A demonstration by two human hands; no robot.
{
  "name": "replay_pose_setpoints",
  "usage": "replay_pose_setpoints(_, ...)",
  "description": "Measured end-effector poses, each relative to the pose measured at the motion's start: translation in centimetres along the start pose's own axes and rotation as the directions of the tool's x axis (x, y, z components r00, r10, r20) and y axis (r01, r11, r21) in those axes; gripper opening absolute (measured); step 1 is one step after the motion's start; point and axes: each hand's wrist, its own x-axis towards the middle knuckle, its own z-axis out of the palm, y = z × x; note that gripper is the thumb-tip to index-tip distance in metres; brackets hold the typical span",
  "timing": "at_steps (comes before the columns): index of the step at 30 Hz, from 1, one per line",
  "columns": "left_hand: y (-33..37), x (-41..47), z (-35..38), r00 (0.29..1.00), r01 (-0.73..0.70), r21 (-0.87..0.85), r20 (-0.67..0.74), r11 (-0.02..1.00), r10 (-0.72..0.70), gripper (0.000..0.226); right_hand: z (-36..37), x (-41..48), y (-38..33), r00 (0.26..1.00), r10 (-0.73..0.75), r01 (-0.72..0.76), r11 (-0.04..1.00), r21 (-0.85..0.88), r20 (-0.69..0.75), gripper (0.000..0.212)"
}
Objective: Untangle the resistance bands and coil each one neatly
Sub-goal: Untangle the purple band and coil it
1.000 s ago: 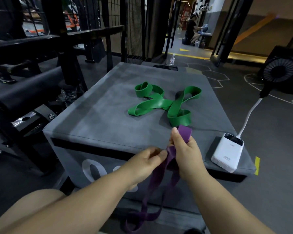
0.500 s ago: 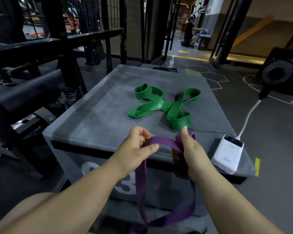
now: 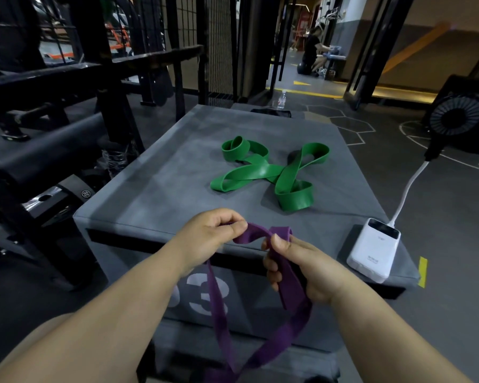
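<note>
Slack in purple band (image 3: 256, 233) shorter than 1 s ago: L hand (image 3: 210, 236) pinches it, R hand (image 3: 310, 269) curls round doubled part, near plyo box (image 3: 155, 194) edge. I reckon coiling's begun; green band (image 3: 260, 172) tangled on top.

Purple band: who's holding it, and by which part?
Both hands hold the purple band at its top fold: the left hand pinches one side, the right hand grips the doubled strip beside it. The rest hangs loose.
</note>
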Motion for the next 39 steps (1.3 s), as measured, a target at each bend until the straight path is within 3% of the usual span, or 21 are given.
replay_pose_setpoints(4, 0.4, -0.5, -0.2, 0.984, 0.071, -0.319, 0.177, 0.945, -0.014, 0.014, 0.4, -0.7, -0.3, 0.994, 0.105, -0.101, 0.988, -0.115, 0.036, 0.051)
replay_pose_setpoints(7, 0.8, -0.5, -0.1, 0.984, 0.015, -0.255, 0.175, 0.967, 0.031, 0.019, 0.5, -1.0, -0.4, 0.970, 0.148, -0.131, 0.987, -0.097, 0.191, 0.055)
replay_pose_setpoints(11, 1.2, -0.4, 0.5, 0.987, -0.033, -0.237, 0.146, 0.971, 0.069, 0.020, 0.6, -1.2, -0.7, 0.900, 0.083, -0.094, 0.996, 0.005, 0.428, 0.050)
replay_pose_setpoints(15, 1.0, -0.3, 1.1, 0.977, -0.039, -0.213, 0.199, 0.976, 0.083, 0.016, 0.7, -1.1, -0.7, 0.847, 0.028, -0.090, 0.992, 0.091, 0.530, 0.043)
replay_pose_setpoints(18, 0.5, -0.2, 1.7, 0.973, -0.053, -0.151, 0.214, 0.987, 0.085, 0.031, 0.7, -1.1, -0.7, 0.852, 0.030, -0.099, 0.990, 0.103, 0.523, 0.042)
replay_pose_setpoints(21, -0.4, -0.2, 2.1, 0.979, -0.020, -0.092, 0.198, 0.996, 0.038, 0.059, 0.4, -1.1, -1.1, 0.859, 0.022, -0.107, 0.985, 0.136, 0.511, 0.042)
replay_pose_setpoints(24, -0.8, -0.5, 2.2, 0.954, -0.014, -0.069, 0.298, 0.998, 0.034, 0.090, 0.0, -1.2, -1.7, 0.853, 0.015, -0.115, 0.981, 0.159, 0.521, 0.042)
replay_pose_setpoints(26, -0.9, -0.9, 2.0, 0.934, -0.009, -0.135, 0.353, 0.991, 0.057, 0.094, -0.4, -1.3, -2.1, 0.861, -0.003, -0.107, 0.977, 0.187, 0.509, 0.042)
replay_pose_setpoints(29, -0.9, -1.2, 2.2, 0.914, 0.034, -0.229, 0.400, 0.973, 0.062, 0.071, -0.9, -1.4, -2.9, 0.903, -0.039, -0.050, 0.980, 0.193, 0.428, 0.045)
replay_pose_setpoints(31, -0.7, -1.1, 2.6, 0.937, 0.047, -0.264, 0.345, 0.963, 0.049, 0.048, -1.0, -1.6, -3.2, 0.928, -0.026, -0.035, 0.987, 0.157, 0.371, 0.049)
replay_pose_setpoints(33, -0.4, -0.8, 2.6, 0.969, 0.054, -0.382, 0.243, 0.922, 0.044, 0.040, -1.0, -1.7, -3.2, 0.927, 0.001, -0.061, 0.987, 0.148, 0.375, 0.050)
replay_pose_setpoints(36, -0.3, -0.2, 2.1, 0.990, 0.012, -0.546, 0.124, 0.838, 0.066, 0.028, -1.1, -1.4, -2.7, 0.846, 0.020, -0.117, 0.982, 0.150, 0.532, 0.037)
replay_pose_setpoints(38, -0.2, -0.2, 2.1, 0.991, -0.007, -0.598, 0.106, 0.802, 0.087, 0.010, -1.0, -1.3, -2.6, 0.781, -0.021, -0.133, 0.971, 0.199, 0.624, 0.032)
replay_pose_setpoints(39, -0.3, -0.1, 2.2, 0.988, -0.014, -0.620, 0.111, 0.785, 0.106, 0.012, -1.1, -1.3, -2.6, 0.759, -0.041, -0.132, 0.968, 0.214, 0.649, 0.033)
